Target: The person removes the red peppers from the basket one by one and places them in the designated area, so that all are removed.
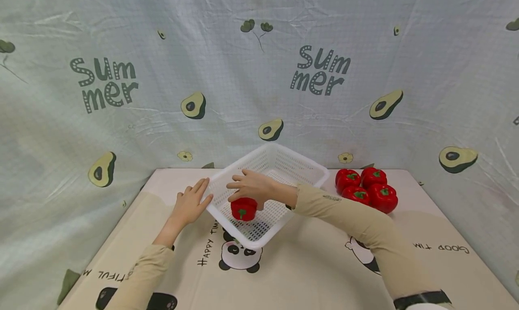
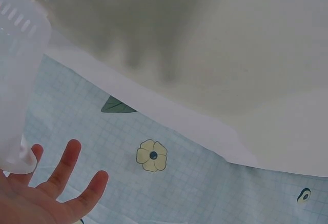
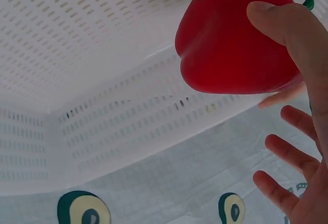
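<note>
A white plastic basket (image 1: 312,168) with slotted walls sits at an angle on the table. Inside its near left end is a red bell pepper (image 1: 244,210) with a green stem. My right hand (image 1: 253,186) reaches over the basket, its fingers spread above the pepper. In the right wrist view the thumb (image 3: 274,21) lies across the side of the pepper (image 3: 230,44), while the other fingers stand apart from it. At the left corner my left hand (image 1: 188,206) touches the basket rim, fingers stretched out. The left wrist view shows those fingers (image 2: 64,167) spread beside the basket wall (image 2: 18,80).
Several more red bell peppers (image 1: 383,198) stand grouped on the table right of the basket, beyond my right forearm. A printed cloth (image 1: 227,75) hangs behind and at both sides. The table covering (image 1: 316,274) carries panda drawings and lettering.
</note>
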`<state>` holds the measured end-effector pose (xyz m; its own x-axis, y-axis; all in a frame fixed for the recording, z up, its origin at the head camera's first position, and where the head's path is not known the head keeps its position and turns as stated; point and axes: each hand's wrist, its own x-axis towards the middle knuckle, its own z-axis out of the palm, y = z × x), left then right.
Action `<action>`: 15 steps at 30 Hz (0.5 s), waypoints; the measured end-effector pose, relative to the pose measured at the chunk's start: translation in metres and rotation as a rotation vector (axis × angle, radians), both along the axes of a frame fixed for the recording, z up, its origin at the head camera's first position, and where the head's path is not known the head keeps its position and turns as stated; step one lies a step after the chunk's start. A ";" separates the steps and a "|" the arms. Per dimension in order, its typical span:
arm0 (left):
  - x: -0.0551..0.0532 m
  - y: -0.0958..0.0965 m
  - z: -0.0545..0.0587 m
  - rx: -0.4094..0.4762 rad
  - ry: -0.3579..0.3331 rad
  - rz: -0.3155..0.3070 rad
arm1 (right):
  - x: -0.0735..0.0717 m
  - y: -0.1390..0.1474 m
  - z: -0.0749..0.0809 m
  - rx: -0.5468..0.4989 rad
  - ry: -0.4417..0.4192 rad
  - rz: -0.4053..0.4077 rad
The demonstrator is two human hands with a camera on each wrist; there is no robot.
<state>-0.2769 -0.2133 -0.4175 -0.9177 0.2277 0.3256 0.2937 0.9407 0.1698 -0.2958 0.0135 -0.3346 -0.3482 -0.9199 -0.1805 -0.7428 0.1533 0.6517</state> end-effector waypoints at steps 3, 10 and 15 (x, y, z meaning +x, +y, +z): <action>-0.001 0.000 -0.001 0.000 -0.004 0.003 | 0.003 0.008 0.003 -0.045 -0.050 -0.005; 0.000 0.000 -0.001 0.002 -0.012 -0.004 | 0.006 0.029 0.009 -0.181 -0.167 -0.043; 0.001 0.000 0.000 0.011 -0.020 -0.006 | 0.008 0.044 0.011 -0.265 -0.205 -0.045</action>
<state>-0.2763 -0.2134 -0.4174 -0.9227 0.2301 0.3092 0.2960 0.9369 0.1860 -0.2880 0.0580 -0.3232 -0.3708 -0.9287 -0.0073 -0.8427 0.3332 0.4228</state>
